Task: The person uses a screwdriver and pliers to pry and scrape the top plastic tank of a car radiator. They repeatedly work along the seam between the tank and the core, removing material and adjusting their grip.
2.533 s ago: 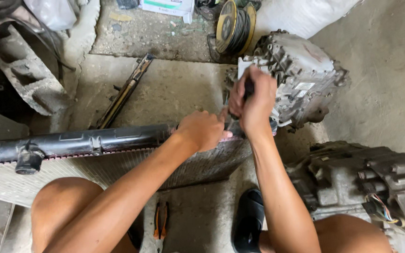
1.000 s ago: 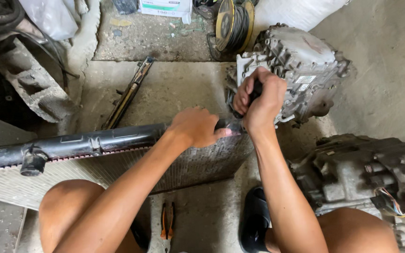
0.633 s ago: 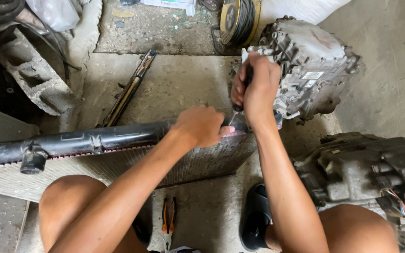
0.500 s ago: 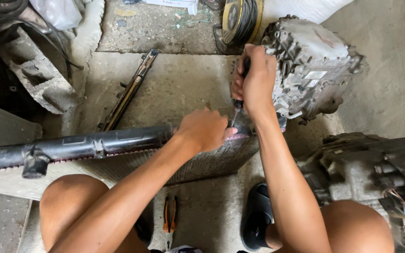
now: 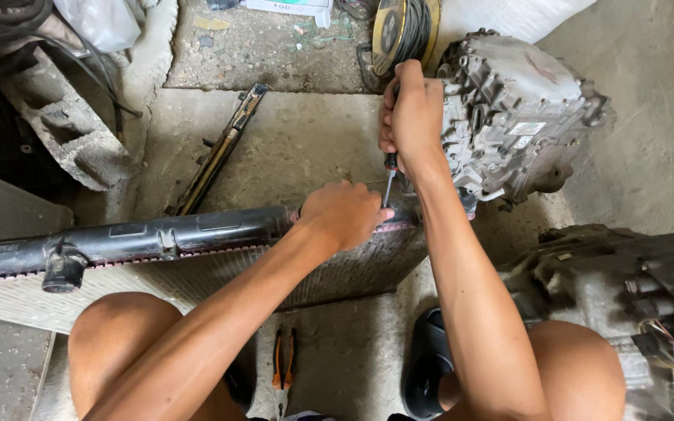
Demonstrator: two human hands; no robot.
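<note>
While gripping a screwdriver [image 5: 389,176] in the right hand [image 5: 411,117], fingers wrapped tight round the handle, tip pressing down at the radiator's [image 5: 196,269] crimped seam under its black end tank [image 5: 157,236].

Bracing with the left hand [image 5: 342,212], curled shut over the tank's right end, likely steadying it against the prying. Lying flat on the concrete floor [image 5: 306,148] across both knees, radiator close to the body. Resting just beyond: grey gearbox casing [image 5: 512,117] carrying small white rectangular stickers on its near face; flat white box [image 5: 286,6] at top edge; orange-handled pliers [image 5: 283,362] between the feet.
</note>
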